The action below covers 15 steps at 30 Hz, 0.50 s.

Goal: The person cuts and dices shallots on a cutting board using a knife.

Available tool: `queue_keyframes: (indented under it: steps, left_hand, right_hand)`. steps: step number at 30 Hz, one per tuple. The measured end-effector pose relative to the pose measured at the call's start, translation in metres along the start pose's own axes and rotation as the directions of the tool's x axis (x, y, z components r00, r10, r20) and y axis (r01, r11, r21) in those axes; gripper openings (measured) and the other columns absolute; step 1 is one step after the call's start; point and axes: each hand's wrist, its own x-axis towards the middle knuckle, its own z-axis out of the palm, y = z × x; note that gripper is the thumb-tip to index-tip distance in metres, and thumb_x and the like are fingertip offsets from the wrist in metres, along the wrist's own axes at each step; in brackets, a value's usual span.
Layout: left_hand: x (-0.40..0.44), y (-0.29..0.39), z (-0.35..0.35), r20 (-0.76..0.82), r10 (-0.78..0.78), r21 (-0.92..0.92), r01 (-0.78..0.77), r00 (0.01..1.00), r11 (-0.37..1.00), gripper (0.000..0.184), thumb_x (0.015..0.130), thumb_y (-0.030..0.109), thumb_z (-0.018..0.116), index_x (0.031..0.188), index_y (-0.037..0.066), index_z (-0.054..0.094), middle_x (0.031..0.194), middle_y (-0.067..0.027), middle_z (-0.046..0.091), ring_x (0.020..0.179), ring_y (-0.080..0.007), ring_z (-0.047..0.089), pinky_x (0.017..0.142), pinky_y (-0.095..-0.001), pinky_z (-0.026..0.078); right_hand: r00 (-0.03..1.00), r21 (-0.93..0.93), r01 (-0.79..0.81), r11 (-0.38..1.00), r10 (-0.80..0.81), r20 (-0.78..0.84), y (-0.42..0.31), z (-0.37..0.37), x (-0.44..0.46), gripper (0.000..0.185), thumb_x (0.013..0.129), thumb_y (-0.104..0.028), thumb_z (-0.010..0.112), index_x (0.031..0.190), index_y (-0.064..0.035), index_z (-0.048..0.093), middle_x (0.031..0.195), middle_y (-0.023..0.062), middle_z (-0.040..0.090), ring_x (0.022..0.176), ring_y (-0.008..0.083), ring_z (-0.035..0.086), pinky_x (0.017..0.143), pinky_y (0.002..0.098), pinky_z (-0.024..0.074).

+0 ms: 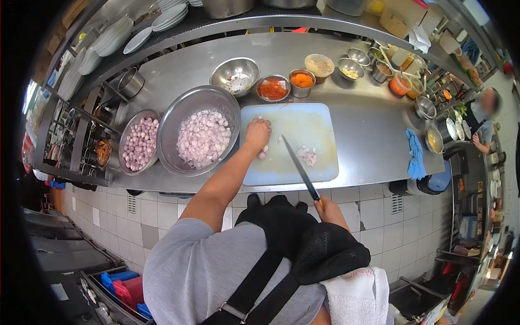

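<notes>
On the left part of the white cutting board, my left hand is curled over peeled shallots, most of them hidden beneath it. A shallot shows just below the hand. My right hand grips a knife by its yellow-and-black handle, the blade pointing up and left over the board. Beside the blade lies a small heap of chopped shallot. Left of the board, a large steel bowl holds much chopped shallot. A second bowl contains whole peeled shallots.
Behind the board are a steel bowl, a bowl of red shreds, a bowl of orange pieces and a tub. A blue cloth hangs over the counter's right edge. Another person stands far right. A shelf spans the back.
</notes>
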Motion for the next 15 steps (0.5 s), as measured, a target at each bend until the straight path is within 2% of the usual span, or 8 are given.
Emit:
queue_keyframes:
  steps: [2,5,6,7,8,10,14,15]
  left_hand:
    - [0.001,-0.006,0.003,0.048,0.014,0.017,-0.015,0.999,1.0,0.031,0.082,0.009,0.077,0.112,0.008,0.076,0.11,-0.0135,0.074,0.104,-0.0366,0.067,0.097,-0.0489,0.053]
    - [-0.002,0.0,-0.006,0.005,0.137,-0.171,-0.135,0.991,0.976,0.03,0.085,0.006,0.079,0.115,0.006,0.074,0.109,-0.0118,0.076,0.102,-0.028,0.071,0.093,-0.0428,0.057]
    - [-0.006,0.008,-0.013,0.079,0.049,-0.531,0.001,0.996,0.848,0.027,0.088,0.004,0.079,0.114,0.005,0.074,0.109,-0.0097,0.076,0.101,-0.0224,0.071,0.09,-0.0379,0.058]
    - [-0.01,0.014,-0.015,0.185,-0.008,-0.797,0.154,0.983,0.584,0.024,0.091,0.003,0.08,0.114,0.004,0.074,0.109,-0.0075,0.076,0.1,-0.0167,0.072,0.088,-0.0329,0.059]
    - [-0.013,0.018,-0.016,0.19,-0.003,-0.797,0.156,0.982,0.584,0.024,0.091,0.003,0.08,0.114,0.004,0.074,0.109,-0.0075,0.076,0.1,-0.0167,0.072,0.088,-0.0329,0.059]
    - [-0.02,0.023,-0.015,0.2,0.096,-0.963,0.177,0.975,0.205,0.022,0.094,0.002,0.079,0.115,0.001,0.072,0.108,-0.0052,0.076,0.102,-0.0097,0.07,0.086,-0.0266,0.058]
    - [-0.036,0.03,-0.008,0.202,0.128,-0.966,0.176,0.971,0.187,0.025,0.095,0.004,0.079,0.119,0.001,0.072,0.108,-0.0052,0.076,0.103,-0.0103,0.07,0.089,-0.0271,0.058]
    - [-0.039,0.032,-0.006,0.237,0.149,-0.925,0.176,0.96,0.336,0.025,0.095,0.005,0.079,0.119,0.001,0.073,0.109,-0.0069,0.076,0.102,-0.0128,0.071,0.088,-0.0289,0.058]
  right_hand:
    - [1.0,0.004,-0.008,1.0,0.008,0.024,0.001,0.005,-0.007,0.029,0.107,-0.03,0.061,0.11,-0.0007,0.061,0.093,0.0336,0.071,0.094,0.0551,0.067,0.079,0.0598,0.0525]
    - [0.999,0.023,-0.024,0.999,0.023,0.035,0.008,0.01,-0.012,0.03,0.106,-0.031,0.062,0.11,-0.0009,0.061,0.094,0.0344,0.07,0.095,0.0553,0.067,0.08,0.0599,0.0528]
    - [0.999,0.038,-0.03,0.999,0.029,0.025,0.012,0.012,-0.012,0.03,0.106,-0.031,0.062,0.11,-0.0012,0.061,0.095,0.0347,0.07,0.095,0.0556,0.067,0.08,0.0601,0.0528]
    - [0.999,0.042,-0.036,0.998,0.035,0.022,0.018,0.013,-0.01,0.03,0.106,-0.031,0.062,0.11,-0.0012,0.061,0.095,0.0347,0.07,0.095,0.0556,0.067,0.08,0.0601,0.0528]
    - [0.999,0.057,-0.046,0.997,0.045,0.019,0.025,0.015,-0.007,0.03,0.106,-0.031,0.063,0.109,-0.0017,0.062,0.094,0.0345,0.071,0.095,0.0556,0.067,0.08,0.0602,0.0528]
    - [0.998,0.071,-0.059,0.996,0.058,0.02,0.026,0.016,-0.005,0.029,0.106,-0.031,0.063,0.109,-0.0022,0.062,0.094,0.0343,0.071,0.095,0.0557,0.067,0.08,0.0603,0.0529]
    - [0.995,0.067,-0.09,0.994,0.093,-0.04,0.025,0.019,0.001,0.03,0.105,-0.031,0.063,0.108,-0.0011,0.062,0.093,0.0342,0.071,0.094,0.0562,0.067,0.079,0.0606,0.0528]
    - [0.994,0.065,-0.081,0.995,0.085,-0.069,0.025,0.02,0.002,0.031,0.105,-0.031,0.063,0.107,-0.0005,0.062,0.092,0.0342,0.071,0.093,0.0564,0.067,0.078,0.0607,0.0528]
